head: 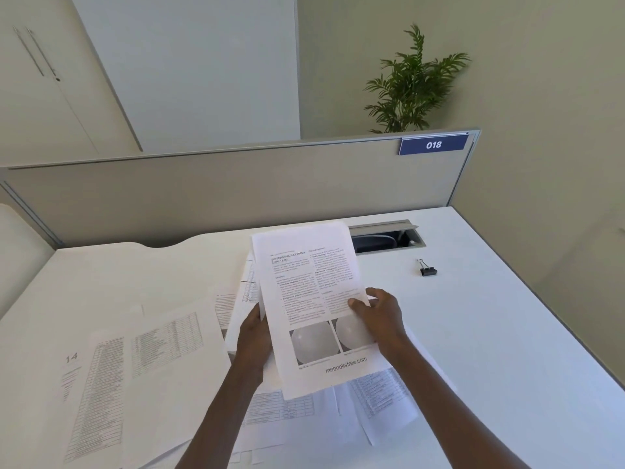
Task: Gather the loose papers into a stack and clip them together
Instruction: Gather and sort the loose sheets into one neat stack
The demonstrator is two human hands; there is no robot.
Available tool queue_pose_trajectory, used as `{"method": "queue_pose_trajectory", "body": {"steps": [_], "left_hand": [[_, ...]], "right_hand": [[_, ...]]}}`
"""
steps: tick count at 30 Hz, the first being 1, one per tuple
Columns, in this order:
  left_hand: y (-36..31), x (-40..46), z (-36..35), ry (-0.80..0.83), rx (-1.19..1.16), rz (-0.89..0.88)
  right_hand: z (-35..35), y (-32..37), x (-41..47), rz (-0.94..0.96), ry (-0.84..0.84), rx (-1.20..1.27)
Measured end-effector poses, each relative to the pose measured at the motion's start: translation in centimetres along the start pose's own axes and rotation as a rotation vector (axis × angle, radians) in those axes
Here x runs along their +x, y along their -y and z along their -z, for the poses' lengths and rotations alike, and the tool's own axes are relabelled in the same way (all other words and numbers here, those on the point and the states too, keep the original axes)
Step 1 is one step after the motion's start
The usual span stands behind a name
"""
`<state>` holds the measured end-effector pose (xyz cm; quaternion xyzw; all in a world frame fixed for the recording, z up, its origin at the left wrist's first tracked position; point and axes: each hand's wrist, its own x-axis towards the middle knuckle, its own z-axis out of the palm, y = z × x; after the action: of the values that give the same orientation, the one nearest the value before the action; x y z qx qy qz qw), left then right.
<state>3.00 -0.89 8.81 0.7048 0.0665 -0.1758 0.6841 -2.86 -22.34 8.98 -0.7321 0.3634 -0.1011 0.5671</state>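
The held sheets (pixel 311 299) are thin printed pages, light and limp. They bend under their own weight, slide easily over one another, and crease if pinched hard. My judgement is that the long side edges are the right place to take hold, about where both hands sit now, so the sheets can be squared without buckling.

The left hand (pixel 254 336) grips the left edge of the held sheets, fingers tucked behind and mostly hidden. The right hand (pixel 382 316) pinches the right edge, thumb on the printed face and fingers curled behind.

The sheets are lifted above the white table (pixel 490 333), tilted slightly toward the camera. Their long axis runs away from the person, leaning a little left at the far end. The page heading points away from the person and the footer text lies nearest them.

The loose papers (pixel 135 367) lie flat on the table below and to the left of the held sheets, fanned at mixed angles and overlapping; more poke out beneath on the right.

The black binder clip (pixel 427 269) rests on the table well to the right of the held sheets, beyond them, with its wire handles pointing away. It is small and stiffly sprung, so I judge it needs a firm squeeze on the handles.
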Motion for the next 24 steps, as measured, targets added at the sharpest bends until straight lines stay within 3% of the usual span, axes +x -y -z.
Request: {"method": "queue_pose_trajectory", "body": {"steps": [8,12,17,24], "left_hand": [[0.6,1.1,0.2,-0.066,-0.176,0.140],[0.7,1.7,1.1,0.042,-0.072,-0.001],[2.2,2.3,2.0,0.044,-0.046,-0.069],[3.9,3.6,3.8,-0.049,-0.064,-0.019]], "right_hand": [[-1.2,-0.3,-0.6,0.146,-0.067,-0.056],[-1.6,-0.3,-0.5,0.164,-0.038,-0.069],[-1.8,-1.4,0.5,0.103,0.047,-0.076],[1.4,-6.6,3.6,-0.007,-0.062,-0.384]]}}
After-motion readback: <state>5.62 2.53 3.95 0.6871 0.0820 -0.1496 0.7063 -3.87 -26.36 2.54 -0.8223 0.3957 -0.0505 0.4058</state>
